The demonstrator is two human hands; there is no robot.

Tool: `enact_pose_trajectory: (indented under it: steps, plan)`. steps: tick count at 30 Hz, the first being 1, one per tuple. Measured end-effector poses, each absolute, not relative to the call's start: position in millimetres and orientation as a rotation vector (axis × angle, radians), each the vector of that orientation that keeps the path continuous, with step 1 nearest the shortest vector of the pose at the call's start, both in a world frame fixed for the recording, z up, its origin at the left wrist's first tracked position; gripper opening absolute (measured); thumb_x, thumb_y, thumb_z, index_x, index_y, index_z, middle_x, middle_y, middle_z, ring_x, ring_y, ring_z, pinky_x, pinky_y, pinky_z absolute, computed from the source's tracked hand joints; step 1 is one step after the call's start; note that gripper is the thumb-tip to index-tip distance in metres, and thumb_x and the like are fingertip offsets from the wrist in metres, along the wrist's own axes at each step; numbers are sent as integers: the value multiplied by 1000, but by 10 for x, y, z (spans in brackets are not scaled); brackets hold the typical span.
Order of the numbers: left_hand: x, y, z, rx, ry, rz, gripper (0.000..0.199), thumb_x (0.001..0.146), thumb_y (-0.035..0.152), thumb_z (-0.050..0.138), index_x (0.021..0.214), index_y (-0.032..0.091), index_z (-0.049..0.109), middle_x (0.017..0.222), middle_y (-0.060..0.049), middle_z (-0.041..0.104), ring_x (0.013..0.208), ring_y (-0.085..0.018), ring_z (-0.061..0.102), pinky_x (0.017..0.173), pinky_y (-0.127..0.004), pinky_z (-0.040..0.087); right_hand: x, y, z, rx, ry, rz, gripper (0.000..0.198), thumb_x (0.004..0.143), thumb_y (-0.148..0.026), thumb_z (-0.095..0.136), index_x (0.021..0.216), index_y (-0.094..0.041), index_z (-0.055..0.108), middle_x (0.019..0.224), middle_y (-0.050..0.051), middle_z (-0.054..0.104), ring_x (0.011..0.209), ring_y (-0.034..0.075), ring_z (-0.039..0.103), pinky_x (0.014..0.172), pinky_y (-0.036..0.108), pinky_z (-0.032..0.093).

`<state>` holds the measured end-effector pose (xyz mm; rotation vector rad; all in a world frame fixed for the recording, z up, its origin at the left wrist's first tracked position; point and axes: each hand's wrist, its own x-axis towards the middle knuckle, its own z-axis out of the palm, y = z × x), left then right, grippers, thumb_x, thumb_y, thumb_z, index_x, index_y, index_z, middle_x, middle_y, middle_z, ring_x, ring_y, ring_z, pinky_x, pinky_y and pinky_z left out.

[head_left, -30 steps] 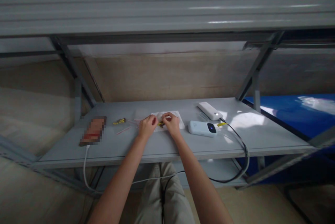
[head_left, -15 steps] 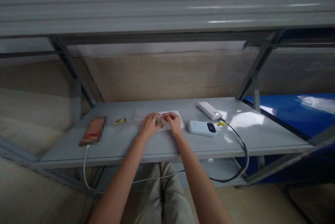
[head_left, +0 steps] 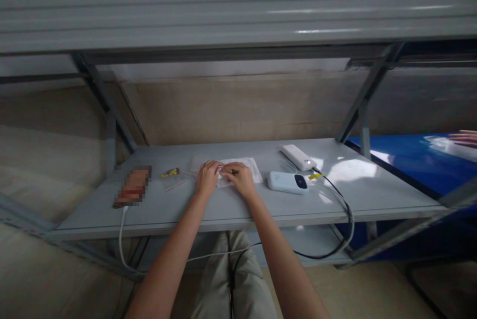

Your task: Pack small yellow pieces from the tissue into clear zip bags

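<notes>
My left hand [head_left: 208, 176] rests over the middle of the grey shelf, fingers closed at the edge of a clear plastic bag that my hands mostly cover. Beside it, nearly touching, my right hand [head_left: 240, 178] is closed, with small dark pieces [head_left: 234, 172] showing at its fingers; whether they lie inside the bag I cannot tell. Under and behind the right hand lies a white, crinkled plastic sheet or bag [head_left: 254, 169]. Left of my hands are a clear bag with a red strip [head_left: 175, 186] and a little pile of yellow pieces [head_left: 170, 172].
A phone-like blurred object [head_left: 133, 186] with a white cable lies at the left. To the right are a pale blue power bank [head_left: 287, 183] and a white power bank [head_left: 298, 157] with cables. Another person's hand [head_left: 465, 138] is over the blue surface [head_left: 395, 150] far right.
My right hand has shifted left toward my left hand and turned, and dark pieces now show at its fingers. My left hand moved slightly left. Another person's hand has appeared at far right.
</notes>
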<state>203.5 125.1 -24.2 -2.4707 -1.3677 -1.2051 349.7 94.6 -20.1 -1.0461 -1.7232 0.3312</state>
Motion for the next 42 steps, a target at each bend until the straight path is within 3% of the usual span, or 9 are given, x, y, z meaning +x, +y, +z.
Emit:
enact_pose_trajectory:
  steps: [5,10,16,20,24,30,36,42]
  plan:
    - [2042,1233,-234,-2443,-1373,-1161,16,81,14,49,88,18,62,85,-6,65,84,-21,57,76,-33,41,3474,912,-216,-1054,-1790,158,54,65,-40,71,115,-23,59,116,8,60,107,22,53,94,34,39]
    - [2057,1221,-206,-2438,-1394,-1243,14,78,14,53,89,17,63,85,-6,66,84,-21,57,77,-34,41,3476,893,-228,-1070,-1796,196,24,81,-32,54,100,-24,67,103,6,66,97,19,58,90,32,42]
    - [2066,1392,-283,-2571,-1457,-1638,17,68,26,68,82,17,66,86,-6,67,86,-20,59,81,-33,43,3510,941,-239,-1073,-1427,288,28,83,-35,48,97,-19,68,98,7,68,88,19,63,81,31,48]
    - [2062,1515,-307,-2653,-1577,-2089,20,65,32,67,75,15,66,79,-7,69,77,-18,62,75,-30,46,3531,1017,-232,-1079,-1227,423,28,82,-36,49,90,-18,68,93,6,70,84,17,64,80,29,49]
    - [2044,1603,-227,-2528,-1629,-2390,27,63,36,67,77,13,67,76,-8,69,69,-16,61,68,-28,47,3653,1173,-313,-1045,-1201,563,30,78,-35,54,102,-18,63,90,6,70,80,16,64,74,28,50]
    - [2085,1731,-45,-2464,-1656,-2249,20,61,31,67,72,14,68,76,-8,69,69,-15,60,69,-28,45,3919,1300,-455,-1315,-1395,501,14,73,-28,62,79,-18,68,81,6,71,74,17,65,72,28,48]
    - [2136,1745,13,-2505,-1617,-2117,20,60,29,68,73,14,69,77,-8,70,69,-16,60,69,-28,46,3891,1274,-442,-1426,-1494,467,15,74,-29,62,79,-18,70,76,4,70,69,15,63,65,23,45]
    - [2158,1733,77,-2638,-1553,-2045,29,66,29,65,89,13,69,81,-10,70,75,-18,63,75,-31,47,3901,1281,-434,-1550,-1500,401,13,73,-23,62,77,-15,72,73,7,70,62,15,60,61,23,43]
